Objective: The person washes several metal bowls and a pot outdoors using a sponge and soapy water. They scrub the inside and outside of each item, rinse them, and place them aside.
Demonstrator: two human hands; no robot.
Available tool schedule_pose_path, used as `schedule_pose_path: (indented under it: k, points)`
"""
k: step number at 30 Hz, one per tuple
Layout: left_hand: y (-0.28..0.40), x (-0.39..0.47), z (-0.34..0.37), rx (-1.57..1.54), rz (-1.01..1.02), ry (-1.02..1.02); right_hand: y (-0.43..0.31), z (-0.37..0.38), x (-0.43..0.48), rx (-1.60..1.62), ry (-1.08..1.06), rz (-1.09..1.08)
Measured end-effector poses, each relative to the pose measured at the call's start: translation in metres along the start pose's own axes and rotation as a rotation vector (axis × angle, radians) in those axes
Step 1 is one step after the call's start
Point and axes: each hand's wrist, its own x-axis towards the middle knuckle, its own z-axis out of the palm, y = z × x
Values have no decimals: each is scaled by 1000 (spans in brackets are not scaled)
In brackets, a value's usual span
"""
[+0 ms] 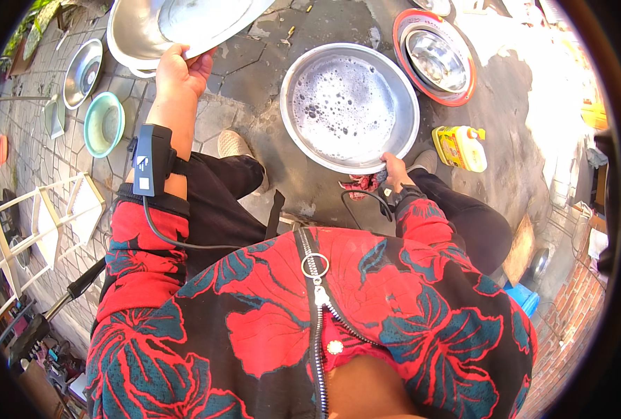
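Note:
At the upper left, my left hand (187,73) grips the rim of a large shiny metal basin (143,31), which is cut off by the picture's top edge. A second pale rim shows just under it. Before me on the ground sits a wide metal basin (288,107) of foamy, bubbly water. My right hand (395,172) holds this basin's near right rim, the thumb lying over the edge. A red patterned cloth (361,185) shows beside the fingers, below the rim; whether the hand also holds it is hidden.
A red-rimmed basin (470,86) with a metal bowl (438,60) inside stands upper right, above a yellow detergent jug (459,148). Leftward are a green basin (103,125), a metal bowl (82,73), a dustpan (54,118) and a pale rack (48,225). My feet flank the foamy basin's near side.

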Motion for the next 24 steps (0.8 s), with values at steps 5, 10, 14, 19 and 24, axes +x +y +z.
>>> schedule_pose_path:
  k: [5, 10, 14, 19, 24]
  points:
    - [-4, 10, -10, 31, 44, 92, 6, 0, 0, -54, 24, 35]
    - [-14, 22, -23, 37, 15, 241, -1, 20, -36, 128, -100, 84]
    - [-24, 40, -37, -27, 66, 355, -11, 38, -61, 324, -103, 74]
    - [-38, 58, -57, -171, 101, 457, -14, 55, -66, 400, -93, 80]
    - [-62, 54, -68, -110, 158, 674, -11, 55, -40, 362, -122, 48]
